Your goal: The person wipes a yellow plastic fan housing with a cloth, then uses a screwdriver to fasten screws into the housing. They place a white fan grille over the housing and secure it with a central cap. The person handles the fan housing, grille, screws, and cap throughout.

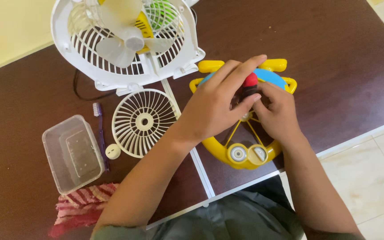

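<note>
On the dark brown table, seen from the head camera, both hands meet over a yellow toy frame with a blue top part, thin yellow spokes and two round white-and-grey buttons at its near edge. The left hand lies across the frame from the left, its fingers stretched out and pressed close together, with the fingertips reaching the far yellow bar. The right hand comes in from the near right, its fingers curled and closed around a small tool with a red cap and dark body, which stands roughly upright at the middle of the frame, between the two hands. How the tool meets the frame is hidden by the fingers. Just left of the frame, across a white strip in the table, lies a detached white fan grille, and beyond it a white fan rests face up with its pale blades bare. Farther left are a small white round cap, a purple toothbrush, a clear plastic container, and a red-and-cream striped cloth at the near edge.
</note>
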